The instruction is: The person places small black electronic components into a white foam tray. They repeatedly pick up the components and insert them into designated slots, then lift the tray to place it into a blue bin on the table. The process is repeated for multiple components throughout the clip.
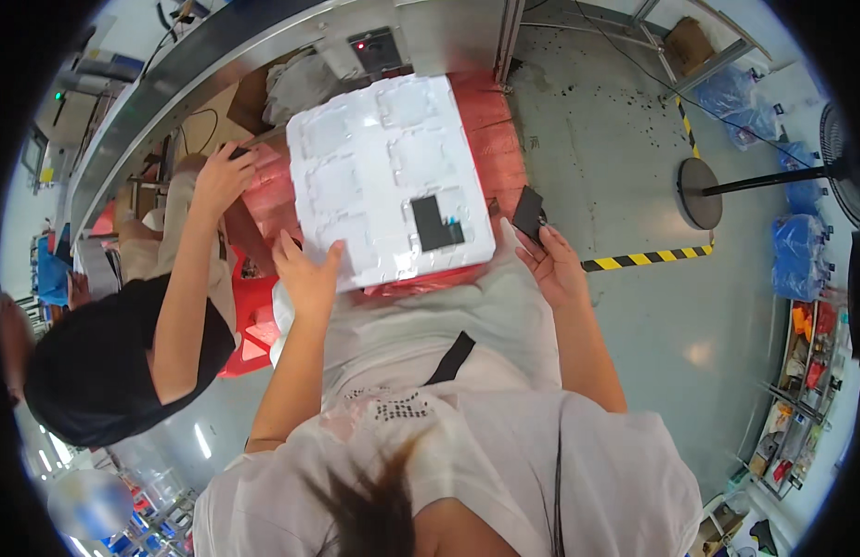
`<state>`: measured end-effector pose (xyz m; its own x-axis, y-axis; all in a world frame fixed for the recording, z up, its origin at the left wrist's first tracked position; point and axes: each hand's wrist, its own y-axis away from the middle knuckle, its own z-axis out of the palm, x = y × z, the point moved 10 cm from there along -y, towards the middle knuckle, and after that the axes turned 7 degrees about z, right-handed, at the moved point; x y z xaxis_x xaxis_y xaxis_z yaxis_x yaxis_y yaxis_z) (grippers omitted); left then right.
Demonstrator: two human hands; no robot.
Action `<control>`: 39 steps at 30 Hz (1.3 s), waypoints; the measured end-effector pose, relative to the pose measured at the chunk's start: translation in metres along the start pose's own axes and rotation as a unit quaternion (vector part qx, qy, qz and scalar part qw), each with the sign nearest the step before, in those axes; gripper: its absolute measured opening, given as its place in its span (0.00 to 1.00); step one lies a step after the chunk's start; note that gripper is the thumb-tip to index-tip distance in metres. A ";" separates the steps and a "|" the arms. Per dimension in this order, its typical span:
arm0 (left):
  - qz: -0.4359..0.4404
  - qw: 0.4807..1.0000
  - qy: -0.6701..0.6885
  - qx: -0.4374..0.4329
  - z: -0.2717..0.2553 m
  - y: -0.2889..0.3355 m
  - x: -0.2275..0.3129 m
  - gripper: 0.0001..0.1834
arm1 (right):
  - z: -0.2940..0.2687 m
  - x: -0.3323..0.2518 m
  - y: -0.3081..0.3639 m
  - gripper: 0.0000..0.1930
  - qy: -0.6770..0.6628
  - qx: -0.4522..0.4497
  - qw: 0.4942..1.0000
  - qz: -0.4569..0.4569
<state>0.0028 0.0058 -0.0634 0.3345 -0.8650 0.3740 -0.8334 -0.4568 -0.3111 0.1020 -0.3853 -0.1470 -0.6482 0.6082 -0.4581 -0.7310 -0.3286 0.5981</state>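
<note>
While left hand (304, 274) steadies white tray (374, 158), right hand (552, 260) holds black card (527, 213).

The white tray (383, 167) looks like thin moulded plastic with a soft sheen, the dark slab (528, 213) is matt black, the red crate (490, 125) is ribbed plastic, and the grey floor (615, 130) is smooth and speckled.
</note>
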 end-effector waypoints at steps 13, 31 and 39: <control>-0.226 0.813 0.528 -0.098 -0.031 -0.023 -0.055 0.20 | 0.076 -0.002 0.046 0.11 0.166 0.002 0.979 -0.120; -0.235 0.718 0.643 -0.124 -0.016 0.011 -0.084 0.17 | 0.158 0.069 0.062 0.18 0.815 0.028 0.285 -0.504; -0.134 0.929 0.331 -0.098 0.012 0.023 -0.048 0.28 | 0.096 -0.016 0.026 0.22 0.611 0.125 0.683 -0.379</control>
<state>-0.0269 0.0345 -0.0989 0.2519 -0.3783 0.8907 -0.8454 -0.5340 0.0123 0.1141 -0.3340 -0.0607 0.0916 -0.5735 -0.8140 -0.9953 -0.0270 -0.0930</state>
